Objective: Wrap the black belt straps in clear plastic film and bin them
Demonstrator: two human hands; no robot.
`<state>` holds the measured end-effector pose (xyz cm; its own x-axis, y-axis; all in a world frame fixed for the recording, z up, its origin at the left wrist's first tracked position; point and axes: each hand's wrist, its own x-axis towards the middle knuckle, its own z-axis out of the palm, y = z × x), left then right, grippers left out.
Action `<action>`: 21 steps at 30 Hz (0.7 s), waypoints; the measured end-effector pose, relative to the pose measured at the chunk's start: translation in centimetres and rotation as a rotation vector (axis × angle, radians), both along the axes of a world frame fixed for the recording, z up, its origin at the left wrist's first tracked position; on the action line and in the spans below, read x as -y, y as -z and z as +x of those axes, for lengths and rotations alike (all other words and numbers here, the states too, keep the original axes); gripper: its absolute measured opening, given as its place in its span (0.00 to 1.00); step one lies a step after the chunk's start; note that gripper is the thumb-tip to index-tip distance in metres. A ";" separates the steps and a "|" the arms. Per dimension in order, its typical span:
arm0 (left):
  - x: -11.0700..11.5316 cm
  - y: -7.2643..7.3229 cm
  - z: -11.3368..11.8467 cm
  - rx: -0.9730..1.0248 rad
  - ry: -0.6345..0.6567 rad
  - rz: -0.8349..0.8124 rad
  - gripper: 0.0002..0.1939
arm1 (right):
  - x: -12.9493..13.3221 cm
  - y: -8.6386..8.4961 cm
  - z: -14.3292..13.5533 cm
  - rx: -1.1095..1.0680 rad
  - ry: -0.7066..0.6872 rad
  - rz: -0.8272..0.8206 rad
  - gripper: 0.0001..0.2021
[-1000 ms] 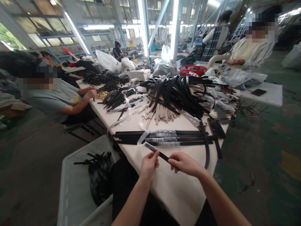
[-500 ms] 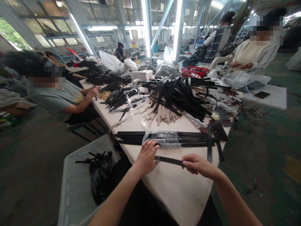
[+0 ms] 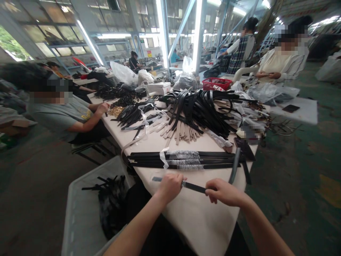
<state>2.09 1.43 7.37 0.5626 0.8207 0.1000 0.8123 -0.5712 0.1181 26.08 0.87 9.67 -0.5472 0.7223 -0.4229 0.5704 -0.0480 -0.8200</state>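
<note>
A black strap (image 3: 195, 187) is stretched between my two hands above the near part of the table. My left hand (image 3: 172, 186) is closed around it, and a piece of the strap sticks out to the left with clear film about it. Fingers of my right hand (image 3: 220, 192) pinch the strap further right. Beyond my hands lies a row of black straps (image 3: 149, 160), with crinkled clear film (image 3: 186, 155) wrapped round their middles and a white strip (image 3: 163, 159) across them. Another dark strap (image 3: 234, 165) lies near the table's right edge.
Behind the row, a large heap of black straps (image 3: 207, 110) covers the table (image 3: 197, 220). A red basket (image 3: 217, 83) and a white box (image 3: 158, 88) stand further back. At lower left is a pale bin (image 3: 77, 213) holding black straps. People sit at left and right.
My left hand has closed on the strap, and its left end now shows past the hand. The white strip lies apart from my hand. The dark strap at the right has tilted.
</note>
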 end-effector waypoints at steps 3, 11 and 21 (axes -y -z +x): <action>0.0 0.0 0.1 -0.003 0.011 -0.021 0.16 | -0.3 -0.2 -0.7 0.013 -0.005 0.007 0.13; 0.1 -0.4 -0.6 0.012 -0.081 -0.045 0.16 | -0.5 -0.9 -1.2 0.043 -0.024 0.155 0.13; 0.1 -0.1 1.1 -0.034 -0.059 -0.111 0.15 | -1.0 0.3 -0.9 0.010 -0.018 0.087 0.14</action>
<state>3.17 1.37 7.47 0.5141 0.8577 -0.0115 0.8489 -0.5068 0.1502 25.14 1.91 9.40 -0.5568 0.7465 -0.3643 0.5786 0.0339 -0.8149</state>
